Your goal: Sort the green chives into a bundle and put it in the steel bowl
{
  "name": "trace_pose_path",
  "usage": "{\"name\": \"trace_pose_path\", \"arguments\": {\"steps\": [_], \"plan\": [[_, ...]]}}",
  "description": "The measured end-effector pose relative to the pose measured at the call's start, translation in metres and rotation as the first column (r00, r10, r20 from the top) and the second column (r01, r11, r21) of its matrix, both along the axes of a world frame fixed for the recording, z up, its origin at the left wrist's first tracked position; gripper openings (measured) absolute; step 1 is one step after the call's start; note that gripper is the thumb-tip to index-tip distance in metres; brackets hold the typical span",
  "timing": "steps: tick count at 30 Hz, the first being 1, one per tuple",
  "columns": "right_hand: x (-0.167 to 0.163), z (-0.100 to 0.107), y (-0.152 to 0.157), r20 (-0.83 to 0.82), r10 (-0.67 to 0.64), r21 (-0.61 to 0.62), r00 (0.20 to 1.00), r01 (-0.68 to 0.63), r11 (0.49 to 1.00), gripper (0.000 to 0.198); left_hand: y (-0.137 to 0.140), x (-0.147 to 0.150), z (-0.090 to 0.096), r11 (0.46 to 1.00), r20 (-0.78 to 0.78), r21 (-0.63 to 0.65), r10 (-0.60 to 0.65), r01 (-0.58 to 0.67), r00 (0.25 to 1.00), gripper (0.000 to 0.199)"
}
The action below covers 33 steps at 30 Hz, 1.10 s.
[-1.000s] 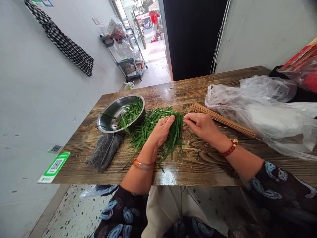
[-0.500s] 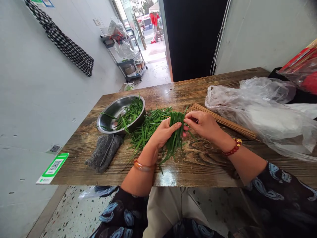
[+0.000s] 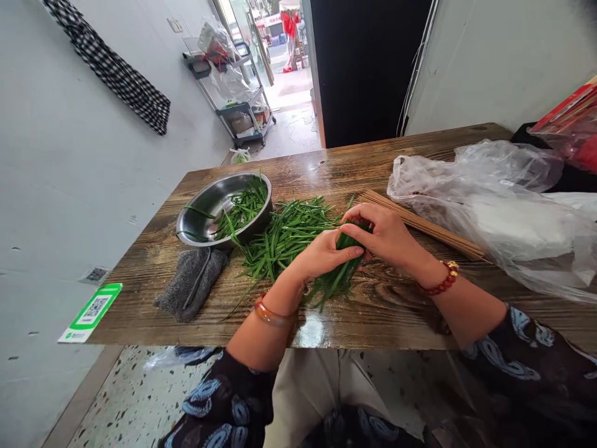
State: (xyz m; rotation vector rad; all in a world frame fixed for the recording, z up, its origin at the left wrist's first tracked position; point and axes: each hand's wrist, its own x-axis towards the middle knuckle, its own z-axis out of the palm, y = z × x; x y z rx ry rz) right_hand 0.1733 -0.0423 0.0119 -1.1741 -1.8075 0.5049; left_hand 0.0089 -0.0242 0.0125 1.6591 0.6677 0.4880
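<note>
A folded bunch of garlic chives (image 3: 336, 281) is gripped in my left hand (image 3: 321, 254), the thumb lying across it and the leaf ends hanging toward the table's front edge. My right hand (image 3: 385, 233) closes over the top of the same bunch, its thumb and fingers pressed on the leaves. Both hands meet there and hide much of it. Just left of them, a loose heap of chives (image 3: 280, 239) lies on the table. More chives (image 3: 245, 205) sit inside a steel bowl (image 3: 184, 218) that touches the heap.
Thin bamboo skewers (image 3: 420, 225) lie behind my right hand, partly under clear plastic bags (image 3: 513, 211). A grey cloth (image 3: 193, 283) rests in front of the bowl. A green-edged QR card (image 3: 93, 313) is at the wooden table's (image 3: 153, 323) left corner. Beyond stands a cart (image 3: 233, 93).
My left hand has moved right with the bunch and tilted it. My right hand, earlier pinching at the bunch's side, now wraps over its top.
</note>
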Motion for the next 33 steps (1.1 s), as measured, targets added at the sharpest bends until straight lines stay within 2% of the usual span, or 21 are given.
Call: {"name": "trace_pose_path", "arguments": {"steps": [3, 7, 13, 20, 22, 24, 27, 30, 33], "plan": [[0.006, 0.0, 0.006, -0.014, -0.036, -0.014, 0.999, 0.036, 0.999, 0.015, 0.002, -0.003, 0.001, 1.0, -0.007, 0.017, 0.012, -0.012, 1.0, 0.038], [0.02, -0.001, 0.016, -0.097, -0.113, -0.078, 0.989, 0.106, 0.991, 0.021, 0.005, -0.01, 0.005, 0.996, -0.015, -0.087, -0.014, 0.013, 1.0, 0.04], [0.022, -0.007, 0.02, -0.264, -0.084, -0.176, 0.961, 0.038, 0.984, 0.03, 0.012, -0.019, 0.004, 0.993, 0.004, -0.12, 0.018, -0.017, 1.0, 0.038], [0.016, -0.015, 0.018, -0.279, -0.042, -0.263, 0.959, -0.035, 0.964, 0.038, 0.012, -0.023, 0.009, 0.999, -0.052, -0.051, -0.013, 0.01, 0.999, 0.039], [0.015, -0.017, 0.019, -0.301, -0.051, -0.283, 0.952, -0.038, 0.958, 0.038, 0.014, -0.024, 0.009, 0.997, -0.062, 0.022, 0.069, -0.067, 0.996, 0.038], [0.014, -0.02, 0.019, -0.281, -0.057, -0.281, 0.958, -0.025, 0.959, 0.036, 0.017, -0.024, 0.007, 0.958, 0.003, 0.096, 0.273, -0.272, 0.962, 0.035], [0.01, -0.025, 0.018, -0.205, -0.056, -0.258, 0.977, 0.001, 0.966, 0.033, 0.025, -0.027, 0.001, 0.803, 0.154, 0.112, 0.568, -0.585, 0.809, 0.031], [0.002, -0.029, 0.013, -0.143, -0.019, -0.301, 0.99, -0.025, 0.953, 0.031, 0.032, -0.031, -0.005, 0.707, 0.212, 0.114, 0.669, -0.698, 0.712, 0.027], [-0.007, -0.033, 0.007, -0.137, 0.068, -0.371, 0.988, -0.115, 0.921, 0.031, 0.036, -0.035, -0.01, 0.678, 0.187, 0.21, 0.679, -0.704, 0.71, 0.024]]}}
